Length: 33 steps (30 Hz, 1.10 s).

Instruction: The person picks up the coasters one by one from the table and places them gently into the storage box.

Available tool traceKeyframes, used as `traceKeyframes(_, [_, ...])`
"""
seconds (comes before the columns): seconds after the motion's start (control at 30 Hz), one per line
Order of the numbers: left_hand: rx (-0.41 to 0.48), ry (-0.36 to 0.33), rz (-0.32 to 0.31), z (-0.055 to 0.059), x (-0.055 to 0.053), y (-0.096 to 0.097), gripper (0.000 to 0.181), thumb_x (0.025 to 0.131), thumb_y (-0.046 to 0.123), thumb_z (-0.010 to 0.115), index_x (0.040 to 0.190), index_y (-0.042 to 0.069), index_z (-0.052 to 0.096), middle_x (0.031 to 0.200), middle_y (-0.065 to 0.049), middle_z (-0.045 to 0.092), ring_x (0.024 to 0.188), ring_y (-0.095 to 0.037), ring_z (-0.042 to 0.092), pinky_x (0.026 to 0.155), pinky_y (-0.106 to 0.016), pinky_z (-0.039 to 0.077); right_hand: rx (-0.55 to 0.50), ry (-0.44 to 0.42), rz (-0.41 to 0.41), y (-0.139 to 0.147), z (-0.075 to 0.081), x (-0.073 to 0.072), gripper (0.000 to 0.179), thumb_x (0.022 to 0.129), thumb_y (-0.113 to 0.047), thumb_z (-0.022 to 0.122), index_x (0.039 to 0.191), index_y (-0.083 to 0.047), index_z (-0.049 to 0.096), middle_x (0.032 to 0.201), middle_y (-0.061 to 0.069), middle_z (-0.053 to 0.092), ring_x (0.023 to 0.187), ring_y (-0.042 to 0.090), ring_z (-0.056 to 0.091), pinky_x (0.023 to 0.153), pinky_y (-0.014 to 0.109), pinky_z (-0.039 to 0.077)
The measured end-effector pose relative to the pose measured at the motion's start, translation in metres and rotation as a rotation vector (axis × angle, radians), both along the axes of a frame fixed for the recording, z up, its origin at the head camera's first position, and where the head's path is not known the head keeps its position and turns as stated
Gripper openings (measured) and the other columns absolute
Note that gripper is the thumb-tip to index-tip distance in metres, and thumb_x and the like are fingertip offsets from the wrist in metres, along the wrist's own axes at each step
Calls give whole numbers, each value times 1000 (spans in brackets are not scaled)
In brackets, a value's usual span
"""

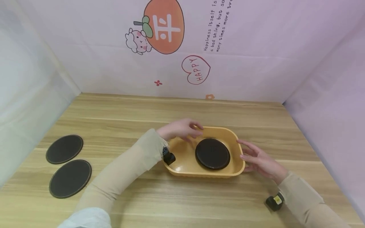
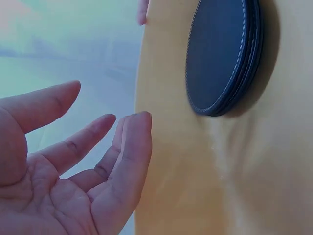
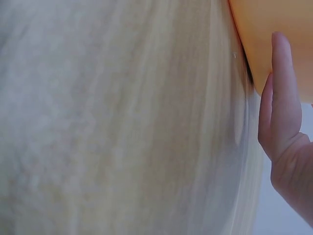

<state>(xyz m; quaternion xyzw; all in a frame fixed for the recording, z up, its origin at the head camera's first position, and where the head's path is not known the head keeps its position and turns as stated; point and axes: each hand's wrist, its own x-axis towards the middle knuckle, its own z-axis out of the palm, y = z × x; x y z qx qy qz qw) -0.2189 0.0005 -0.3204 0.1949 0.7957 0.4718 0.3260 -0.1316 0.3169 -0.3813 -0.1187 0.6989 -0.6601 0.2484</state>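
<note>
A yellow-orange plastic basket [image 1: 186, 173] sits on the table with a stack of round black stitched coasters [image 1: 212, 154] inside it, right of its middle. The left wrist view shows the layered edges of the coasters [image 2: 215, 58]. Over the basket's left part hangs my left hand [image 1: 182, 129], its fingers loosely bent and holding nothing, apart from the stack. My right hand [image 1: 262, 162] is at the basket's right end, fingertips touching the rim and outer wall. Its fingers [image 3: 283, 88] look nearly straight against that wall in the right wrist view.
Two more black coasters lie flat on the left of the wooden table [image 1: 176, 205]: a farther coaster [image 1: 64, 149] and a nearer coaster [image 1: 70, 178]. White printed cloth [image 1: 242, 76] stands behind the table, with pale cloth along both sides.
</note>
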Motion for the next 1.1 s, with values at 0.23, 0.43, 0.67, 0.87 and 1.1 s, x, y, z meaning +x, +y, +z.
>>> traceKeyframes(0.23, [-16,43,4,9,-1,-22,40,95,17,57,132,1,52,126,-19,57,115,-35,56,80,-31,56,-13,14,0,0,1,-2,53,98,-6,48,141,-35,35,143,44,3,107,13,57,79,46,55])
traceKeyframes(0.43, [-38,87,5,9,9,-52,41,95,17,56,132,-1,50,124,-19,58,110,-32,58,82,-32,55,-9,22,7,2,1,-3,52,98,-6,47,140,-35,36,142,42,10,106,14,57,79,46,55])
traceKeyframes(0.67, [-16,141,66,-5,22,-81,38,95,18,56,128,-1,55,120,-19,59,100,-21,59,82,-31,54,-7,23,-3,2,0,-2,52,98,-6,48,140,-34,37,140,38,18,106,15,58,78,48,55])
traceKeyframes(0.87, [-14,235,79,-19,36,-108,38,94,23,58,126,2,57,115,-14,62,103,-20,59,88,-33,51,7,14,-9,0,0,0,53,98,-7,48,141,-35,34,142,45,6,106,13,57,79,47,54])
traceKeyframes(1.1, [-38,236,98,-29,58,-152,39,95,18,55,128,-3,52,115,-20,60,100,-24,60,83,-32,54,32,10,-11,0,0,1,54,98,-8,49,143,-33,33,144,43,6,106,12,57,80,47,54])
